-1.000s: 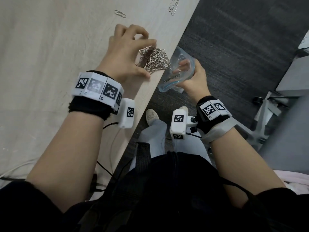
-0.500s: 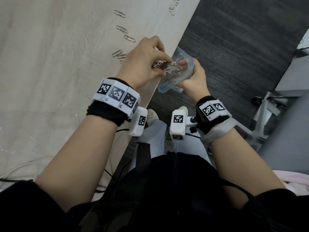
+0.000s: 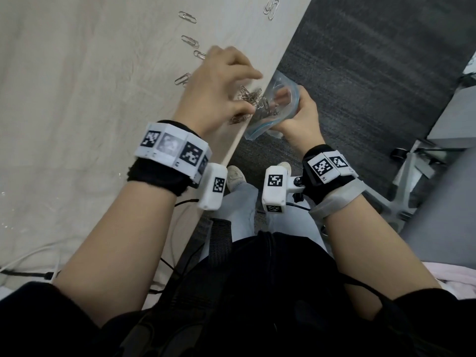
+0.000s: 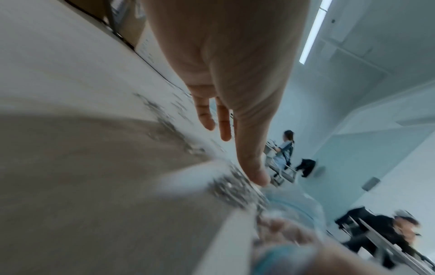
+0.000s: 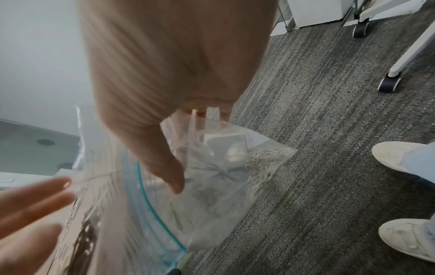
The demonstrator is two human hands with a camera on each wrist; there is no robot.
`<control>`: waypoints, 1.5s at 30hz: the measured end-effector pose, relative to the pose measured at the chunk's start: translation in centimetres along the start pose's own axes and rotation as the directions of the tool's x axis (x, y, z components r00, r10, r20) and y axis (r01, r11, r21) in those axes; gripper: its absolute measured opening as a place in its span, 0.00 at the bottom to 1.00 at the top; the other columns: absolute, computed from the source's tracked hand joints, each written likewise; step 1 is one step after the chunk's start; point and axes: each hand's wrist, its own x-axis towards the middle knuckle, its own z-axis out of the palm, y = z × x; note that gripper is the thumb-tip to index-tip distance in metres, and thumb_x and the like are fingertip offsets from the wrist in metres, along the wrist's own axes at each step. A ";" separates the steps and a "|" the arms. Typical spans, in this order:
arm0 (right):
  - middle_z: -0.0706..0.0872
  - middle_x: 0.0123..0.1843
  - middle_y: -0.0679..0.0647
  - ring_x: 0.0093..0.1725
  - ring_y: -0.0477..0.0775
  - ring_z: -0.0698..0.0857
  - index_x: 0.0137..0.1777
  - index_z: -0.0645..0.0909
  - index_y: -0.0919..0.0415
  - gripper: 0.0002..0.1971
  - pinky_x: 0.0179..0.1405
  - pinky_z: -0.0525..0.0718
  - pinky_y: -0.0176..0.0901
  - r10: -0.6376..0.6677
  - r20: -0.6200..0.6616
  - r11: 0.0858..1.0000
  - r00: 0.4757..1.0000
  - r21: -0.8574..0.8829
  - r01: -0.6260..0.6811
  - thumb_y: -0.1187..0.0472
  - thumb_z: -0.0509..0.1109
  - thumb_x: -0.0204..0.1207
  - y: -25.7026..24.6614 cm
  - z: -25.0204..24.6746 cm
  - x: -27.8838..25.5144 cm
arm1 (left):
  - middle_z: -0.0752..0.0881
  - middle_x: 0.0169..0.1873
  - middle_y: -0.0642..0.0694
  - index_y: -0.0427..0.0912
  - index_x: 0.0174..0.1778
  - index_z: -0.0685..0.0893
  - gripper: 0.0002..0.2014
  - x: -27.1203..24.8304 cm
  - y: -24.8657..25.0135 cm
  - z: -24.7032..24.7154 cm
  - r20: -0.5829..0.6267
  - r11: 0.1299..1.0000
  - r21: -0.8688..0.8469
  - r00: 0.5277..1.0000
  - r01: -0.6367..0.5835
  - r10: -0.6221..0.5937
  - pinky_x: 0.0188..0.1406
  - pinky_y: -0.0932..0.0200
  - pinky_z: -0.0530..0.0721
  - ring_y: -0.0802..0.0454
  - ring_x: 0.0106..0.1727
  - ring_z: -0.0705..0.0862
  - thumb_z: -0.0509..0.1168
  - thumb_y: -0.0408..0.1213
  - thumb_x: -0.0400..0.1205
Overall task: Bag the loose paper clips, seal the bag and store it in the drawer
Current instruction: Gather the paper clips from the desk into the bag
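A heap of silver paper clips (image 3: pixel 253 99) lies at the table's right edge and spills over it into a clear zip bag (image 3: pixel 278 109) with a blue seal. My left hand (image 3: pixel 219 86) rests on the table behind the heap, fingers straight, pushing it toward the bag. My right hand (image 3: pixel 301 117) grips the bag just below the edge and holds its mouth open. In the right wrist view the bag (image 5: pixel 212 204) hangs from my right hand (image 5: pixel 164 83), with clips (image 5: pixel 261 160) in its bottom. The left wrist view shows my left hand (image 4: pixel 235 93) over blurred clips (image 4: pixel 233 188).
Several stray clips (image 3: pixel 189 41) lie on the pale table (image 3: pixel 77 99) behind my left hand, and more clips (image 3: pixel 271 7) at its far edge. Grey carpet (image 3: pixel 360 73) lies below, with my white shoes (image 5: pixel 400 154) and chair castors (image 5: pixel 388 83) to the right. No drawer is in view.
My left hand has dragged the heap of clips rightward to the table edge, leaving several behind, and its fingers have gone from curled over the heap to straight. The right hand has kept the bag in place.
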 end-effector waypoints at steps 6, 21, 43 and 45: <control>0.83 0.43 0.46 0.37 0.27 0.83 0.54 0.74 0.66 0.29 0.40 0.80 0.23 0.003 0.010 1.000 1.000 0.000 -0.003 0.68 0.80 0.52 -0.3 0.3 0.0 | 0.67 0.70 0.46 0.56 0.71 0.73 0.49 -1.4 -2.8 -4.0 -0.035 0.940 0.119 0.948 0.319 -0.317 0.72 0.55 0.63 0.44 0.70 0.63 0.78 0.59 0.51; 0.84 0.46 0.46 0.41 0.29 0.84 0.56 0.75 0.62 0.32 0.44 0.81 0.26 0.015 0.020 1.000 1.000 -0.018 -0.015 0.64 0.83 0.50 -0.6 0.2 -0.1 | 0.75 0.50 0.48 0.43 0.58 0.85 0.33 -0.5 -1.9 -0.1 -0.060 0.979 -0.129 0.984 0.158 -0.167 0.36 0.72 0.75 0.55 0.41 0.76 0.83 0.44 0.55; 0.85 0.47 0.48 0.42 0.30 0.85 0.58 0.76 0.68 0.37 0.44 0.82 0.26 -0.004 0.023 1.000 1.000 0.019 0.003 0.59 0.83 0.48 -0.3 0.1 -0.2 | 0.76 0.62 0.45 0.47 0.63 0.82 0.32 0.0 -0.5 -0.8 0.018 0.988 -0.124 0.996 0.089 -0.088 0.56 0.63 0.76 0.50 0.63 0.74 0.81 0.39 0.61; 0.85 0.47 0.48 0.42 0.28 0.85 0.60 0.75 0.71 0.35 0.42 0.81 0.24 -0.006 0.022 1.000 1.000 0.019 0.005 0.64 0.83 0.51 -0.2 0.1 -0.1 | 0.69 0.69 0.45 0.50 0.71 0.75 0.43 0.1 -0.6 -1.5 0.105 0.995 0.020 0.989 0.102 -0.103 0.67 0.63 0.65 0.47 0.69 0.65 0.82 0.44 0.58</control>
